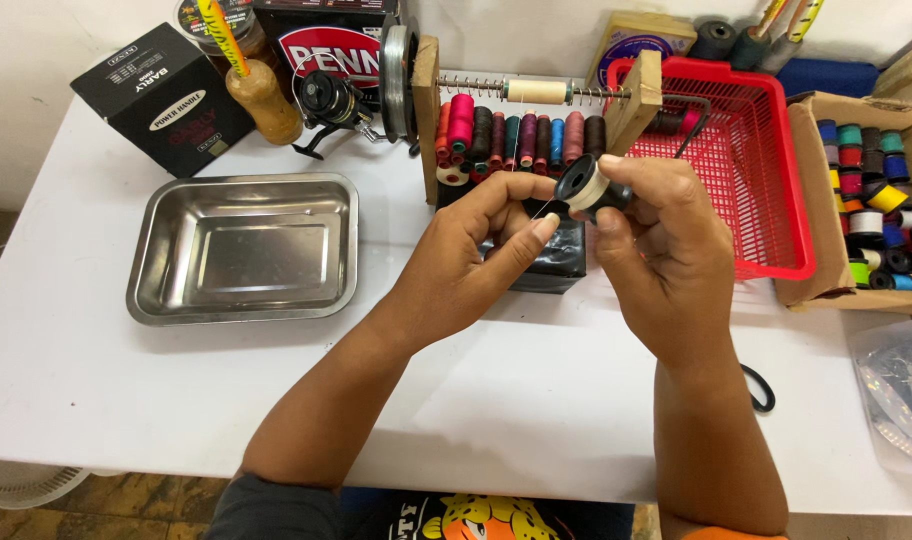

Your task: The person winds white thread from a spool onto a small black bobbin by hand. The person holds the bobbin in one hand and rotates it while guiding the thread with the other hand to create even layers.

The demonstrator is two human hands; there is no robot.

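White work table against a pale wall, even indoor light.
Table (96, 400) fills most of the frame; plain off-white wall (36, 40) along the top edge. Brown tiled floor (136, 500) shows at lower left, with a white slatted fan guard (21, 485) in the corner.

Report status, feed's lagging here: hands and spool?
Right hand grips black spool. Left hand pinches its thread end. Wooden spool rack just behind, not touching.

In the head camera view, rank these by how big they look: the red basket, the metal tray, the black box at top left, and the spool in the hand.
Largest to smallest:
1. Metal tray and red basket: look alike, not ranked.
2. Black box.
3. Spool, held in the right hand.
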